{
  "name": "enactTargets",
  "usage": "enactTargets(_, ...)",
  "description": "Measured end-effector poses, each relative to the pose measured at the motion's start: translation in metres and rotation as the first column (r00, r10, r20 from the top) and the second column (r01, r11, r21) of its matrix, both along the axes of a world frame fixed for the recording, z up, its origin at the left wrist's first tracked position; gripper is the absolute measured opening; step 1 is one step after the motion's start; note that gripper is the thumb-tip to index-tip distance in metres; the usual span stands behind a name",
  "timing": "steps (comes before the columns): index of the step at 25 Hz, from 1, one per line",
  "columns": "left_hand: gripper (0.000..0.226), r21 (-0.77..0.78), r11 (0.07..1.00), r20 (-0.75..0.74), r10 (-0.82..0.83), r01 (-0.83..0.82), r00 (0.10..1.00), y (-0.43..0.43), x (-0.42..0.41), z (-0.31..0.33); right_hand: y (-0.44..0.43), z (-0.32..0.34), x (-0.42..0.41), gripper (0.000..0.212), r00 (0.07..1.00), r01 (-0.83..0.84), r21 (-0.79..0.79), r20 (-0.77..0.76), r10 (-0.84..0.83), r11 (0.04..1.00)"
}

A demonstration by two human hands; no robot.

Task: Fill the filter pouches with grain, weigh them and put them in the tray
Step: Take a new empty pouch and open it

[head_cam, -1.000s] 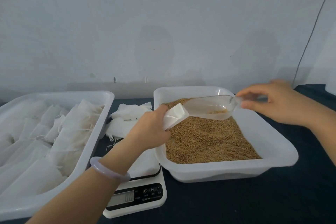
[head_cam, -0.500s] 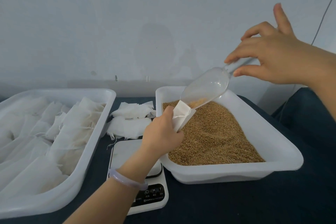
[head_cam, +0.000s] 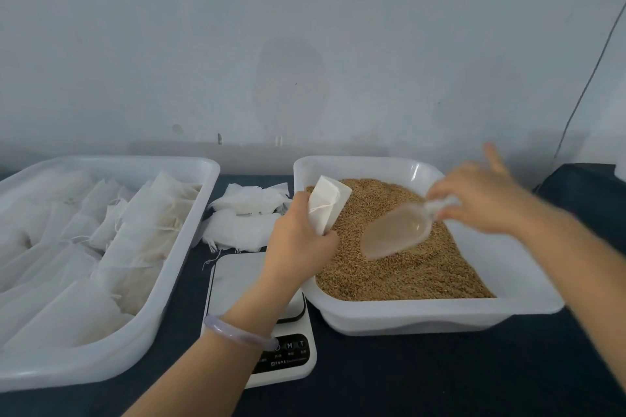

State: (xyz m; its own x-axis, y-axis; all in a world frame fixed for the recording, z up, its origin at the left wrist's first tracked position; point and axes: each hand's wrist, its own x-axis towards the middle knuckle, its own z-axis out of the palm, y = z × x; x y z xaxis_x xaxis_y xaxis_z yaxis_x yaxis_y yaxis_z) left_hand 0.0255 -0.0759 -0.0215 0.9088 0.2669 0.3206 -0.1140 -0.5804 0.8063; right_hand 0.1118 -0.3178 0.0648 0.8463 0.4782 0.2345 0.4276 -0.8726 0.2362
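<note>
Your left hand [head_cam: 298, 240] grips an upright filter pouch [head_cam: 327, 206] over the grain [head_cam: 406, 267], while your right hand [head_cam: 481, 200] pinches the clear scoop [head_cam: 396, 230] by its handle.

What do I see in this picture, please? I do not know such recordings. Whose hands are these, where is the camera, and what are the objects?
There is no machine here. A person works with two bare hands, and the camera sits on that person's head, looking forward and down.

The left hand grips a white filter pouch above the tub of brown grain. The right hand pinches the handle of a clear scoop, whose bowl is low over the grain.

A small scale stands on the dark cloth, partly under the left forearm. Behind it lies a heap of flat pouches. On the left, a white tray holds many more pouches.
</note>
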Motion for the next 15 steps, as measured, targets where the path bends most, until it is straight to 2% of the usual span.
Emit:
enactTargets(3, 0.034, -0.017, 1.000, 0.015, 0.001, 0.000, 1.000, 0.001, 0.000, -0.003, 0.008, -0.057, -0.004, 0.021, 0.985, -0.074, 0.047, -0.152, 0.080, 0.996)
enactTargets(6, 0.032, -0.010, 1.000, 0.020, 0.011, -0.010, 1.000, 0.004, 0.001, -0.004, 0.000, -0.069, -0.001, 0.014, 0.970, -0.049, 0.243, -0.220, 0.104, 0.969)
enactTargets(10, 0.031, -0.023, 1.000, 0.002, 0.013, -0.013, 1.000, 0.007, 0.003, -0.004, -0.012, -0.051, -0.003, 0.023, 0.920, 0.005, 0.481, -0.347, 0.185, 0.877)
enactTargets(15, 0.029, 0.105, 0.994, 0.011, 0.010, -0.011, 1.000, 0.003, 0.002, -0.002, -0.025, 0.006, -0.005, 0.021, 0.923, 0.007, 0.602, -0.312, 0.227, 0.799)
